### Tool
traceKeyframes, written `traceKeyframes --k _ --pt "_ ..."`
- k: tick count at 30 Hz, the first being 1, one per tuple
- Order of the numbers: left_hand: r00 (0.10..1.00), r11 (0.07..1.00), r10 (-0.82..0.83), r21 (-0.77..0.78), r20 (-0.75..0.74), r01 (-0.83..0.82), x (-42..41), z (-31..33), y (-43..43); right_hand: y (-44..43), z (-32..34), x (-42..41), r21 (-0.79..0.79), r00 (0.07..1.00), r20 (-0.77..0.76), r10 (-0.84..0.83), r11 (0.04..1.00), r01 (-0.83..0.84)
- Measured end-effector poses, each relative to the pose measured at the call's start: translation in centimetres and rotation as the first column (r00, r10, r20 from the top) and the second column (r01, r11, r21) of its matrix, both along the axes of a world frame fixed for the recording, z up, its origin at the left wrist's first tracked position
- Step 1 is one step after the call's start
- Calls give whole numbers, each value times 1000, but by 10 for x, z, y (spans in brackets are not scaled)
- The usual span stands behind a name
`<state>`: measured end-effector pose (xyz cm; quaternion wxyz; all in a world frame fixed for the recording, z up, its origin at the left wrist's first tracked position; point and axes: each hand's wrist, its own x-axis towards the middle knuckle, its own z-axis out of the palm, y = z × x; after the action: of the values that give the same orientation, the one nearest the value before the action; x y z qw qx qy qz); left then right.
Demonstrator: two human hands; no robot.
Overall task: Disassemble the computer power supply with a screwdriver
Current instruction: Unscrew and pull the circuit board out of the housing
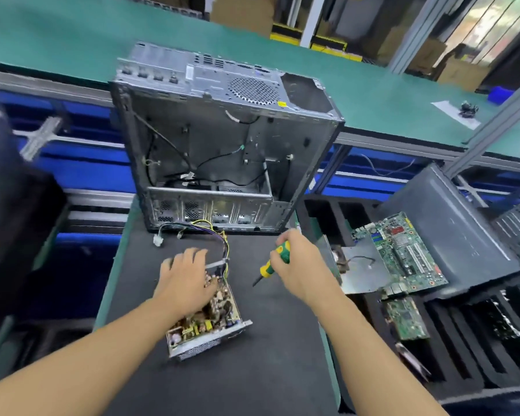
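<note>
The opened power supply [206, 328] lies on the black mat, its cover off and its circuit board with coils and capacitors exposed. Its bundle of coloured wires [219, 238] runs up toward the computer case. My left hand [186, 280] lies on top of the board's far end, fingers spread over the parts. My right hand [297, 265] grips a green and yellow screwdriver [275, 259] to the right of the supply. The dark tip points down and left, held above the mat, apart from the supply.
An empty metal computer case [222, 145] stands open just behind the supply. A motherboard [403, 253], a smaller board [406, 319] and a grey panel [451, 229] rest on black foam slots at the right. A dark bulky object [9, 205] sits at the left.
</note>
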<state>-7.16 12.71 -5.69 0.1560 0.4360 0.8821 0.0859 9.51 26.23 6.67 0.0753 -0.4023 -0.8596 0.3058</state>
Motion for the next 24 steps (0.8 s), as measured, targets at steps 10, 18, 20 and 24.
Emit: traceKeyframes --k 10,18,20,24 --pt "990 996 -51 70 -128 61 12 -10 8 1 -32 -27 -93 990 -15 141 986 -141" --pt "972 979 157 -156 175 -130 8 6 73 22 -48 -23 -114 976 -43 215 969 -218" --pt "965 987 144 -106 221 -122 7 2 79 32 -52 -17 -122 978 -44 202 971 -206" --pt "990 999 49 -27 131 -46 6 -10 70 54 -58 -7 -149 988 -60 141 978 -149"
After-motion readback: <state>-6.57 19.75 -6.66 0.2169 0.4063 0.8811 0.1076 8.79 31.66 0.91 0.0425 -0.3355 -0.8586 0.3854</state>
